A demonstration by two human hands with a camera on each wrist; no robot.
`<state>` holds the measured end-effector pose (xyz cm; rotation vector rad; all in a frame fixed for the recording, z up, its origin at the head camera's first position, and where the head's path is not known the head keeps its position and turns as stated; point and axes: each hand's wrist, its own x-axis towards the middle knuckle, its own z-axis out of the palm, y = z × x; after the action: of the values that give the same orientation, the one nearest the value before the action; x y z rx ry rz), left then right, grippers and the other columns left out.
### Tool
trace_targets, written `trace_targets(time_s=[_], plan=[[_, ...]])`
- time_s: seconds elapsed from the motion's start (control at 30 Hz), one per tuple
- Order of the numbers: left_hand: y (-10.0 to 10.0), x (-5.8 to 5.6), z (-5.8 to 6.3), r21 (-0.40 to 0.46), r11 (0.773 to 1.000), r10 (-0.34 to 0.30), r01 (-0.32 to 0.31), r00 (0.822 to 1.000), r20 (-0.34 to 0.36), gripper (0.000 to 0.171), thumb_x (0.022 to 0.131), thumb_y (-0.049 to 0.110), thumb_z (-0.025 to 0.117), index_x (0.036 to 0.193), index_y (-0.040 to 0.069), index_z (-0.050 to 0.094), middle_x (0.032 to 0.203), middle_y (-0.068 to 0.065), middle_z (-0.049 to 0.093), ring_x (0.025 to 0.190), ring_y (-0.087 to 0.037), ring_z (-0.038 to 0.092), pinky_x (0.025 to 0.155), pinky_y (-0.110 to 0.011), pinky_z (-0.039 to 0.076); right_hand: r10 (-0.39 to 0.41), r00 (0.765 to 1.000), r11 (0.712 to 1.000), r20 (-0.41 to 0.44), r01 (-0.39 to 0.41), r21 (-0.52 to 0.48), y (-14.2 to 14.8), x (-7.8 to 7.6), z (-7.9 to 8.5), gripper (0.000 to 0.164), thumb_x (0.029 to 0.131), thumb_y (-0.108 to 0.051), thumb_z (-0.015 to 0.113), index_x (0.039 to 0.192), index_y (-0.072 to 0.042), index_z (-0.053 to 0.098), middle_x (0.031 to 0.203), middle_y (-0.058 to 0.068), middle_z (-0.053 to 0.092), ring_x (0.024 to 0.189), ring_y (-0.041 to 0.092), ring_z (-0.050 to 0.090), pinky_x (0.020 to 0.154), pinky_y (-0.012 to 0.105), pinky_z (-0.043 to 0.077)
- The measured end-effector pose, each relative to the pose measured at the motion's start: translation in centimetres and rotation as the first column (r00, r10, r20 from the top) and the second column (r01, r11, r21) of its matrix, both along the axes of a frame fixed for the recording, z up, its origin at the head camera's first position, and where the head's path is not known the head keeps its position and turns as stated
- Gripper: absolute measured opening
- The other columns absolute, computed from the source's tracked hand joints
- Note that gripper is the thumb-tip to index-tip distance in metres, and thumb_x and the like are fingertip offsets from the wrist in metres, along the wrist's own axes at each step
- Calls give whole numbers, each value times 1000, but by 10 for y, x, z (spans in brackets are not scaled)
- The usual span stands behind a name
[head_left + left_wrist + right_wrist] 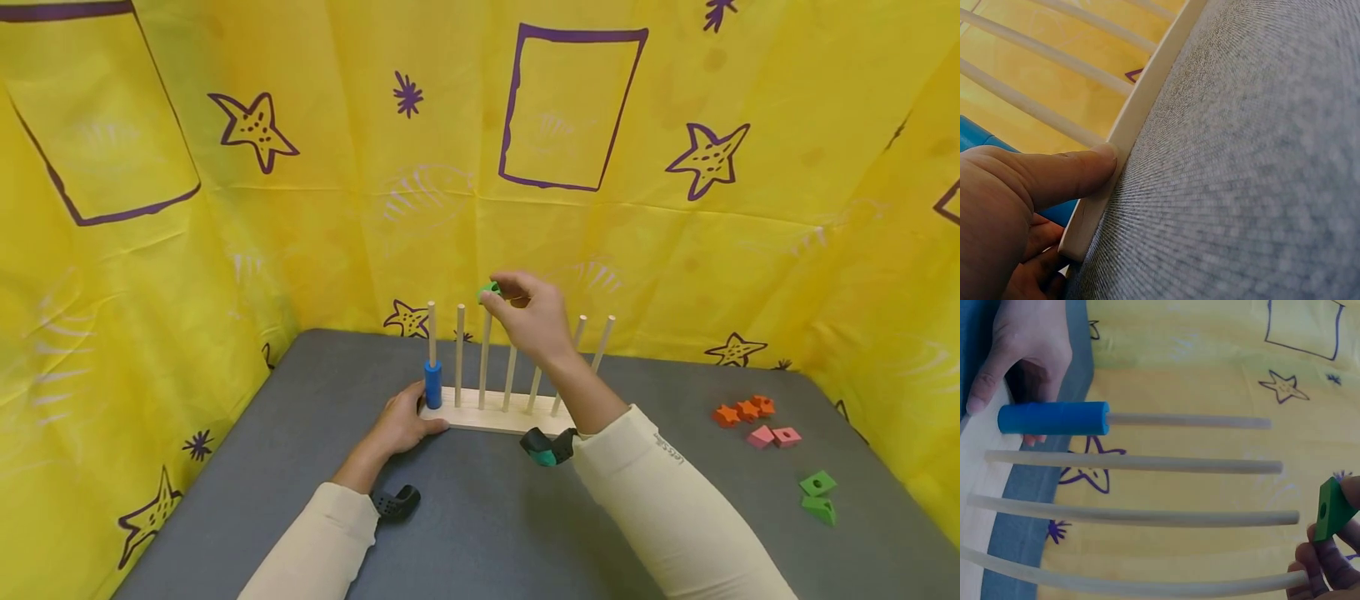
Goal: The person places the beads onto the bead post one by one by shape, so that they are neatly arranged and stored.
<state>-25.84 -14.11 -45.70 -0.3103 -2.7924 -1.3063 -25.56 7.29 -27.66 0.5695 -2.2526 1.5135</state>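
A wooden peg stand (480,419) with several upright pegs stands on the table. The left hand (399,423) grips its left end, and in the left wrist view the thumb (1079,175) lies along the edge of the base. On the leftmost peg sits a blue cylinder stack (432,385). Up by the peg tops, the right hand (534,321) pinches a green triangular block (1333,512) with a hole in it. In the right wrist view the block is just beyond the tip of the third peg (1210,518), apart from it.
To the right on the grey table (300,500) lie orange star blocks (746,410), pink blocks (774,437) and two green triangular blocks (817,496). A yellow patterned cloth (337,208) hangs behind and at the sides. Both wrists carry dark straps (396,503).
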Motion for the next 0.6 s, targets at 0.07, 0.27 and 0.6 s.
trace_targets(time_s=[0.07,0.27,0.6], plan=[[0,0,0,-4,1000,0,0,1000,-2,73,76,16,84,135,-6,49,126,-23,57,117,-38,52,97,-50,42,-2,1000,1000,16,3,-8,-2,0,-2,29,91,-16,69,117,-3,67,99,6,65,95,19,59,85,35,47],[0,0,0,-11,1000,-2,2,1000,-7,74,75,17,84,136,-6,48,127,-24,56,118,-38,52,96,-50,42,-22,998,1000,63,23,-15,-6,-2,-10,31,91,-18,69,119,-5,67,104,6,64,95,19,60,79,35,51],[-1,-2,-3,-12,1000,-2,2,1000,-13,75,75,17,85,136,-5,49,128,-22,56,119,-38,52,97,-50,41,-3,991,993,137,19,-119,-7,-3,-21,30,89,-20,70,116,-7,68,105,5,64,95,20,58,74,39,51]])
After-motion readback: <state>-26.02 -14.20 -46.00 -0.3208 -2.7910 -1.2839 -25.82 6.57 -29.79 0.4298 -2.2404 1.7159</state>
